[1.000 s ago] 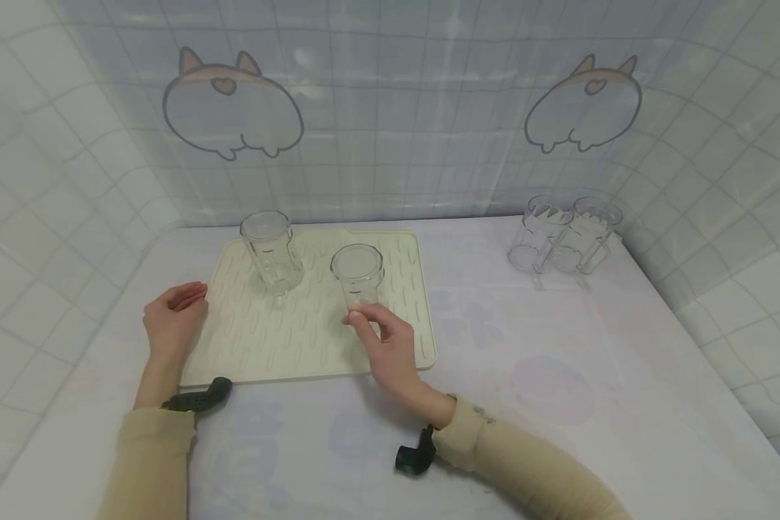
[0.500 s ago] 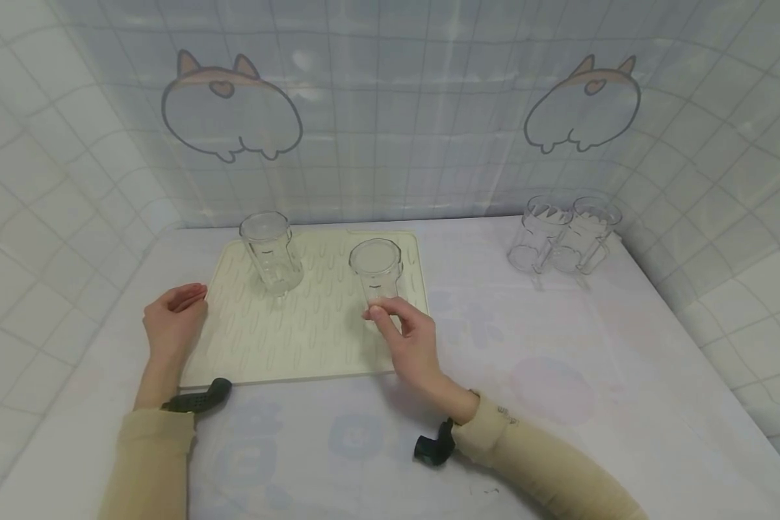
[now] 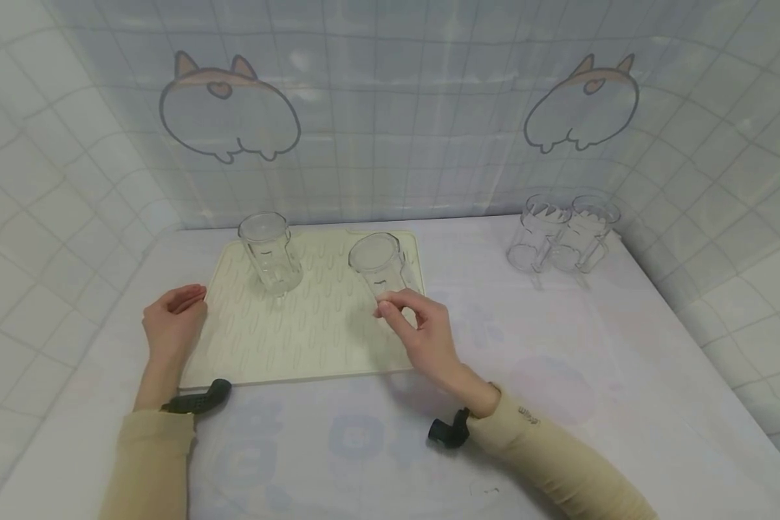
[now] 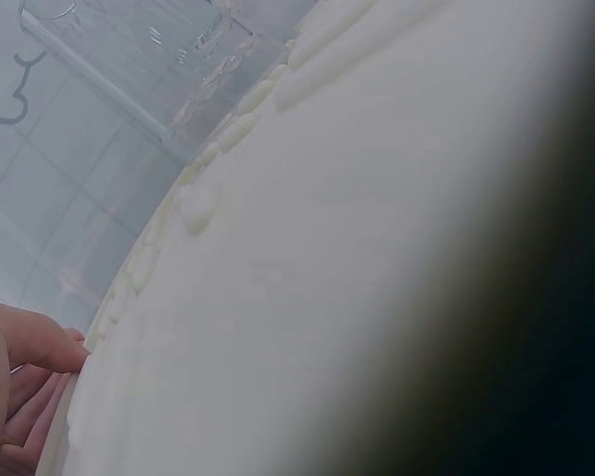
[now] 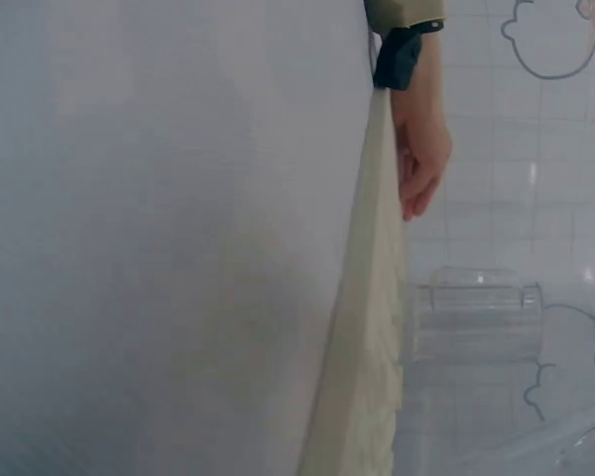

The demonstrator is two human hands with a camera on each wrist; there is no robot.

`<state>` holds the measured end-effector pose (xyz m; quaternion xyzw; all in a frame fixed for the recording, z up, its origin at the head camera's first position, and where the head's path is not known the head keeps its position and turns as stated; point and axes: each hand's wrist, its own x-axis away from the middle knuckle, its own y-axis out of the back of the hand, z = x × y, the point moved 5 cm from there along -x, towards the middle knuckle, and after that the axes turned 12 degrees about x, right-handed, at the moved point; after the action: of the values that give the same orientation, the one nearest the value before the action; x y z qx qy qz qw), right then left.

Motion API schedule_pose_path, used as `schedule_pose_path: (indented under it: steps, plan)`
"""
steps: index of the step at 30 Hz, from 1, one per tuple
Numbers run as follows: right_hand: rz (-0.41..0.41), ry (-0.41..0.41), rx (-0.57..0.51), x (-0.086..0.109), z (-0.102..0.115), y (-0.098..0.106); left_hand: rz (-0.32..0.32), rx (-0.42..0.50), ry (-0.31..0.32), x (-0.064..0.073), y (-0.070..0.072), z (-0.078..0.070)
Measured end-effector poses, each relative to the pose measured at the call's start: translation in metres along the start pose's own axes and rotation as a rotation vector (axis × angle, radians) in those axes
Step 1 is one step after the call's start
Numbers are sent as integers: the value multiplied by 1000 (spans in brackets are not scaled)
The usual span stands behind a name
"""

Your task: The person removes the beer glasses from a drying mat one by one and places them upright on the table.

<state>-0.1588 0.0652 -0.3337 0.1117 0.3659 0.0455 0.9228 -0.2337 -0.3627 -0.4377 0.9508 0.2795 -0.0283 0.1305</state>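
My right hand (image 3: pixel 429 336) pinches a clear glass mug (image 3: pixel 377 254) near its lower part, with thumb and forefinger together. The mug leans to the left above the right side of a cream ribbed drying mat (image 3: pixel 312 347); whether its base touches the mat cannot be seen. A second glass mug (image 3: pixel 269 253) stands upright on the mat's back left, also seen in the right wrist view as a mug (image 5: pixel 476 322). My left hand (image 3: pixel 174 318) rests at the mat's left edge, fingers loosely bent; in the left wrist view its thumb (image 4: pixel 45 340) touches that edge.
Two more glass mugs (image 3: pixel 536 235) stand close together at the table's back right, handles toward the front right. A tiled-pattern curtain (image 3: pixel 390 144) borders the white table (image 3: pixel 559 347) at the back and both sides.
My right hand has moved to the right with the mug, which has gone from nearly upright to tilted. The left hand has stayed at the mat's edge.
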Motion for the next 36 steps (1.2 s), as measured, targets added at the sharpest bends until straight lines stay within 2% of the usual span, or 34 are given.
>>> schedule_pose_path:
  steps: [8, 18, 21, 26, 28, 36]
  plan:
    - [35, -5, 59, -6, 9, 8, 0, -43, 1, 1, 0, 1]
    - [54, 4, 127, -11, 20, 14, 5, -35, 8, 0, 1, 3]
    - [58, 13, 142, -11, 13, 15, 5, -34, 14, -1, 0, 4]
    - [58, 36, 175, -12, 15, 17, 2, -24, 20, -2, 0, 5]
    - [59, 44, 184, -14, 23, 19, 3, -20, 21, -2, 1, 5]
    - [68, 54, 210, -9, -4, 16, -3, -11, 24, 0, 1, 3]
